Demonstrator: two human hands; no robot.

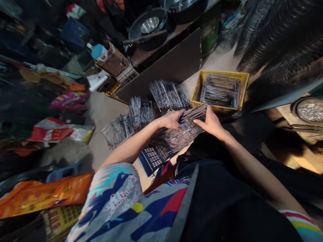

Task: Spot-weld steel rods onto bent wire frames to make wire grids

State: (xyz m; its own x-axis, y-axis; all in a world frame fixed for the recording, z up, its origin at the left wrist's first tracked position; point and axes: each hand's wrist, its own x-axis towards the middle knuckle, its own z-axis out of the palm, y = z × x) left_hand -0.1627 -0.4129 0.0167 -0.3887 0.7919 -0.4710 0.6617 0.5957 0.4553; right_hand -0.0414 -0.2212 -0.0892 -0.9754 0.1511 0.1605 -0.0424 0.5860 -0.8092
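Wires (pixel 193 114) span both hands (pixel 171 119); red bag's (pixel 60 130) lettering (pixel 51 135) is blurred.

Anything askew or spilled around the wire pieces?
The leftmost wire pile looks askew: its pieces splay unevenly at the outer edge, unlike the flatter stack in the yellow basket. Only mildly odd; no clear spill or damage, though blur hides detail.

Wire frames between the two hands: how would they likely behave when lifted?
The wire frames look like thin metal, so each is probably stiff yet slightly springy. With no tie visible, those between the left hand and right hand may slide apart or snag.
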